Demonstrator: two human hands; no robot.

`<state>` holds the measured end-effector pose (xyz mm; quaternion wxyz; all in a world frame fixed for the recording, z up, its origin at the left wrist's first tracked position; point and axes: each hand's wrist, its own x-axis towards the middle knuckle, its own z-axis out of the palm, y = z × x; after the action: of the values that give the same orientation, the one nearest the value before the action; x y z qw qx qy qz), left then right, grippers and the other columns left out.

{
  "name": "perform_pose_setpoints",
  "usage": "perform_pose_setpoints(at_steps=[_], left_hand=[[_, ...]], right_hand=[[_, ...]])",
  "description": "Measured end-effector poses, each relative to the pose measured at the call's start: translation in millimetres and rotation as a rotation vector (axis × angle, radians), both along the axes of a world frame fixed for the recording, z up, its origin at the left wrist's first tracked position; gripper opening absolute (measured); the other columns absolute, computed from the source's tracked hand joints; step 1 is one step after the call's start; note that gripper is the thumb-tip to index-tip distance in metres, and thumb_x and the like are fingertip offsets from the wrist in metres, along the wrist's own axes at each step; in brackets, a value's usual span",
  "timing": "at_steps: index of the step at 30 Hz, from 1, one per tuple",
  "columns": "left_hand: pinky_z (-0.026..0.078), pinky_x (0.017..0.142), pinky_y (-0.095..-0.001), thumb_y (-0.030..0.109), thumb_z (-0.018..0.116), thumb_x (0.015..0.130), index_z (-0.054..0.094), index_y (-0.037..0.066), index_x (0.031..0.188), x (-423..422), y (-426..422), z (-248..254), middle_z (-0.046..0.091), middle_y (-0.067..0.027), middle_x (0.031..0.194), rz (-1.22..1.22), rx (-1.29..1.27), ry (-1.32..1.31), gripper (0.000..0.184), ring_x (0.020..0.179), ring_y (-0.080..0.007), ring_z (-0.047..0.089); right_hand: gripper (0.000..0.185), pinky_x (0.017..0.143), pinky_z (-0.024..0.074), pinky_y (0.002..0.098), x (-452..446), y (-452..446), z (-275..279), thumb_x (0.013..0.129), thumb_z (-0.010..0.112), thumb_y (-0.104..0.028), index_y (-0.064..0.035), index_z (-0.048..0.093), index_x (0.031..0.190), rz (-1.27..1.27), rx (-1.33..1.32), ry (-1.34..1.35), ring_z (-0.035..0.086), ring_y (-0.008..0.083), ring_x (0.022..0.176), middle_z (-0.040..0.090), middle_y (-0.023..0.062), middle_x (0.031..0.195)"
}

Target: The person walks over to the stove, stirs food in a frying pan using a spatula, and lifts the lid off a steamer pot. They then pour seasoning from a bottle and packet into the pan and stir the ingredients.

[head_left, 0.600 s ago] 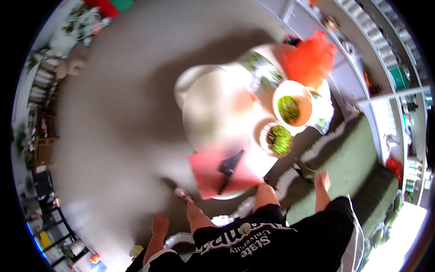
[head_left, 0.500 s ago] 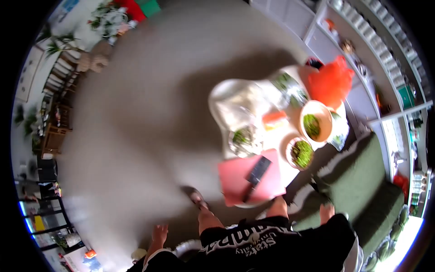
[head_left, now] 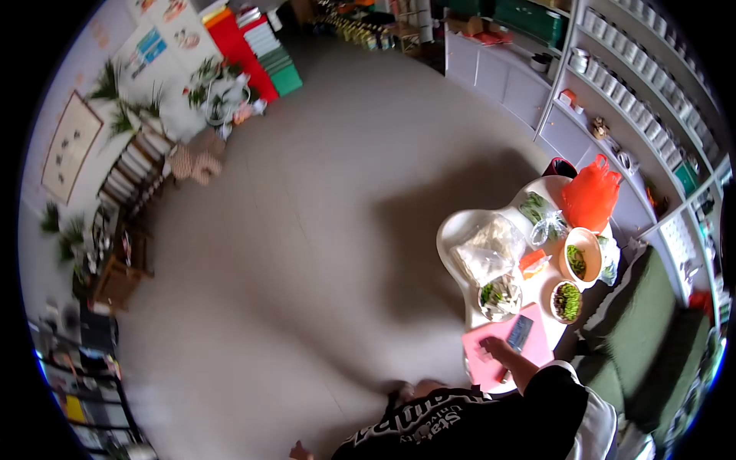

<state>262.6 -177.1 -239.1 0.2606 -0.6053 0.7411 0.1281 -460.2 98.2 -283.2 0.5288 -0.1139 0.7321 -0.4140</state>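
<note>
My right hand (head_left: 497, 349) reaches over a pink cutting board (head_left: 479, 368), just left of the dark blade of a cleaver (head_left: 520, 333). Its fingers look stretched out and are slightly blurred; nothing shows in them. Whether they touch the board I cannot tell. The cleaver lies flat, its handle partly behind my forearm. Low at the frame's bottom edge, my left hand (head_left: 300, 451) hangs away from the table, partly cut off, a finger extended and no object visible in it. Behind the board stands a bowl of chopped white and green pieces (head_left: 500, 297).
The white table (head_left: 452, 226) also bears a clear plastic bag (head_left: 491, 249), an orange packet (head_left: 533, 263), bagged greens (head_left: 537, 207), a bowl of green pieces (head_left: 567, 301), a peach-coloured basin (head_left: 590, 245) and a red plastic bag (head_left: 592, 195). A green sofa (head_left: 640, 337) stands at the right.
My right hand has moved from beside my body to over the cutting board. The view has shifted, so the table appears lower and farther right. My left hand now shows at the bottom edge.
</note>
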Motion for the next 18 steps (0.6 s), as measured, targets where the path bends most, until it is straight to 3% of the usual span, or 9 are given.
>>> perform_pose_setpoints(at_steps=[1,2,3,5,9,13,15,16,18], left_hand=[[0.041,0.086,-0.0530,0.037,0.047,0.085,0.061,0.013,0.104,-23.5,-46.8,-23.0,0.062,-0.0087,0.102,-0.156,-0.110,0.056,0.034,0.111,-0.0295,0.049],[0.029,0.103,-0.0463,0.042,0.044,0.085,0.049,0.010,0.125,-82.4,-116.4,-29.1,0.048,-0.0111,0.129,-0.698,0.354,-0.316,0.051,0.120,-0.0240,0.044],[0.023,0.105,-0.0462,0.044,0.038,0.087,0.049,0.007,0.123,-165.2,-160.7,-24.8,0.048,-0.0114,0.129,-0.478,0.330,-0.159,0.053,0.119,-0.0251,0.045],[0.043,0.087,-0.0431,0.036,0.049,0.086,0.061,0.010,0.108,-310.4,-252.9,-21.4,0.061,-0.0169,0.106,-0.701,0.130,0.338,0.036,0.098,-0.0353,0.056],[0.046,0.083,-0.0403,0.029,0.052,0.088,0.061,0.007,0.104,-576.8,-339.0,124.8,0.061,-0.0166,0.100,-0.435,0.069,1.021,0.029,0.095,-0.0329,0.057],[0.046,0.077,-0.0430,0.036,0.043,0.091,0.061,0.005,0.101,-608.6,-447.3,81.9,0.062,-0.0173,0.097,-0.350,0.018,0.905,0.037,0.091,-0.0364,0.058],[0.047,0.072,-0.0490,0.024,0.042,0.089,0.062,0.007,0.094,-546.8,-499.8,-0.3,0.064,-0.0156,0.092,-0.864,-0.061,0.447,0.028,0.082,-0.0387,0.059],[0.046,0.073,-0.0489,0.025,0.041,0.089,0.062,0.007,0.094,-535.2,-503.4,-7.6,0.063,-0.0156,0.093,-0.759,0.100,0.277,0.028,0.083,-0.0384,0.059],[0.045,0.075,-0.0488,0.026,0.040,0.089,0.062,0.007,0.095,-564.3,-518.3,0.8,0.063,-0.0156,0.095,-0.393,0.300,0.169,0.029,0.086,-0.0378,0.058]], right_hand=[[0.025,0.075,0.0496,0.0323,8.5,18.0,-3.7,0.088,0.047,-0.020,-0.0032,0.055,0.105,0.468,0.177,0.473,0.061,0.0215,0.081,0.062,0.0104,0.096],[0.024,0.077,0.0484,0.0343,13.3,53.4,-19.5,0.083,0.053,-0.022,-0.0054,0.061,0.099,1.015,0.171,0.999,0.062,0.0214,0.084,0.063,0.0087,0.095],[0.024,0.077,0.0484,0.0344,3.4,81.8,-27.4,0.083,0.053,-0.022,-0.0056,0.061,0.099,1.168,0.257,1.000,0.062,0.0218,0.085,0.063,0.0089,0.095],[0.024,0.077,0.0483,0.0346,-33.6,89.4,-13.7,0.084,0.052,-0.022,-0.0059,0.061,0.100,1.126,0.525,0.707,0.061,0.0224,0.085,0.063,0.0092,0.095],[0.024,0.077,0.0481,0.0351,-127.3,45.5,-0.7,0.086,0.051,-0.023,-0.0065,0.061,0.101,1.011,0.748,0.496,0.061,0.0237,0.086,0.063,0.0099,0.096],[0.024,0.077,0.0479,0.0355,-229.8,-75.6,-10.6,0.087,0.050,-0.023,-0.0072,0.060,0.102,0.972,0.718,0.517,0.061,0.0250,0.088,0.063,0.0106,0.097],[0.024,0.077,0.0478,0.0357,-294.2,-174.1,-21.7,0.088,0.050,-0.023,-0.0075,0.060,0.103,0.970,0.622,0.650,0.061,0.0257,0.088,0.063,0.0109,0.098],[0.024,0.077,0.0478,0.0358,-327.8,-234.3,-22.3,0.088,0.049,-0.024,-0.0077,0.060,0.103,0.890,0.551,0.694,0.061,0.0260,0.089,0.063,0.0111,0.098],[0.024,0.077,0.0477,0.0360,-404.0,-374.8,-12.1,0.089,0.049,-0.024,-0.0080,0.060,0.103,0.083,0.237,0.218,0.061,0.0266,0.089,0.063,0.0114,0.099]])
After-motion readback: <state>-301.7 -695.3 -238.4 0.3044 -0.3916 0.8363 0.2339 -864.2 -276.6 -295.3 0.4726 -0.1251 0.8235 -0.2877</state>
